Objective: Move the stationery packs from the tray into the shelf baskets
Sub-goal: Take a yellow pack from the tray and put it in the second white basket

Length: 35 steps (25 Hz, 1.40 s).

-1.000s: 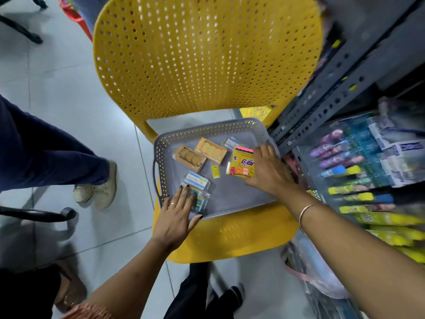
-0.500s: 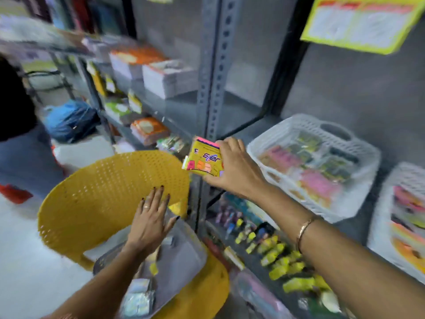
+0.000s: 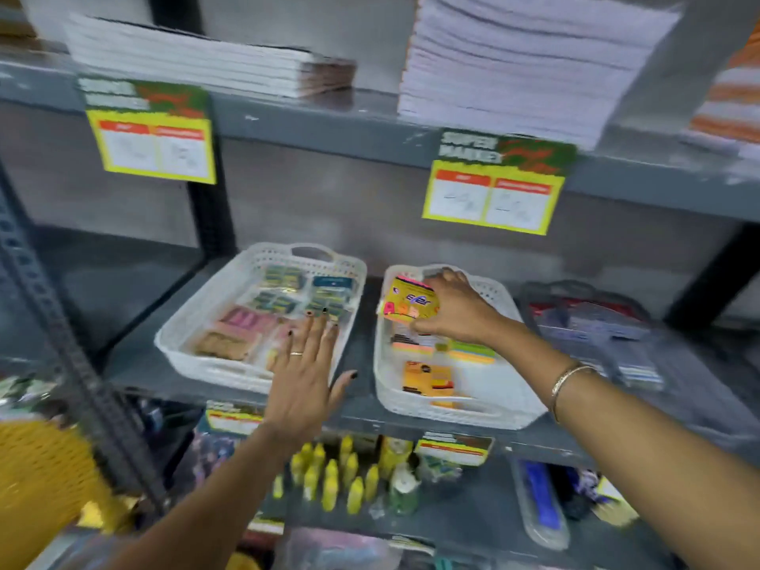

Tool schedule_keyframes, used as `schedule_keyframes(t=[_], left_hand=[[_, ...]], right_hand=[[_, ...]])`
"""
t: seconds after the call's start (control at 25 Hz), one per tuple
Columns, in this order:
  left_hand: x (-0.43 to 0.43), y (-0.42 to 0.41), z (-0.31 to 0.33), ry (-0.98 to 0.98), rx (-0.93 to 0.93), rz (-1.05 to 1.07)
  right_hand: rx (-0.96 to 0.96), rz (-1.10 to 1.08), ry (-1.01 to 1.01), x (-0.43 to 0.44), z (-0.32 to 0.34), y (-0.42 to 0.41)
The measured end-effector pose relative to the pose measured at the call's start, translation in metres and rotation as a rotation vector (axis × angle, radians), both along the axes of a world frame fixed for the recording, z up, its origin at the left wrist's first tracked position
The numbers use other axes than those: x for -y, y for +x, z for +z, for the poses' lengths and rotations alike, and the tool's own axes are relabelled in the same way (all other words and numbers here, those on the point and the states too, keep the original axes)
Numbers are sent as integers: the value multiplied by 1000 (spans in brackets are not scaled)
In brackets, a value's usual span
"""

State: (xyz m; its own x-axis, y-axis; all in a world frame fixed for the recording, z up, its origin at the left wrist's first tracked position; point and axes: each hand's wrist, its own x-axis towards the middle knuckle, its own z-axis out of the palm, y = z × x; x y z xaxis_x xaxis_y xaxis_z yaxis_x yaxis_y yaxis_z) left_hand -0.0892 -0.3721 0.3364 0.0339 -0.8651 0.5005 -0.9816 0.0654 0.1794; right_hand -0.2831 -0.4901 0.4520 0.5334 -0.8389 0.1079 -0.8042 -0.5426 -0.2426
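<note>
Your right hand (image 3: 454, 312) has its fingers (image 3: 423, 325) closed on the yellow stationery pack (image 3: 405, 300), held over the right white basket (image 3: 485, 411). Your left hand (image 3: 304, 372) is empty, fingers (image 3: 314, 331) spread flat at the left white basket's (image 3: 181, 343) near rim.

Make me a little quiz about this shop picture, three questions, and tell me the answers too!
1. True or false: the right hand holds a yellow pack.
2. Which basket is that pack over? A) left white basket B) middle white basket C) grey basket
3. Fill in: the left hand is open and holds ______.

Key:
1. True. The fingers grip the pack.
2. B. The pack hangs over the far end of the middle basket, above the sticky notes.
3. Nothing. It is spread flat in front of the left basket.
</note>
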Motion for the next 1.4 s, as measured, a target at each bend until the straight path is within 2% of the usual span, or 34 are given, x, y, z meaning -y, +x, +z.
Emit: schedule_keyframes(t=[0.12,0.24,0.32,0.56,0.84,1.0,1.16,1.4], left_hand=[[30,-60,5,87,49,-107],[45,-89,-2,240,101,-135],[50,-97,-4,253,117,-147],[49,-98,1,294,90,-156],[48,-99,2,336,138,-113],[49,-100,0,338,156,-103],[50,-100,0,330,171,-117],[49,-98,0,357,179,-118]], right_hand=[[-104,-112,87,17,-20,-60],[-196,-169,170,20,-48,-97],[-255,-194,228,21,-65,-111],[-408,-145,255,25,-89,-120],[-504,-103,307,28,-93,-112],[-504,-86,345,30,-89,-101],[-344,52,303,20,-88,-62],[-328,91,294,23,-106,-41]])
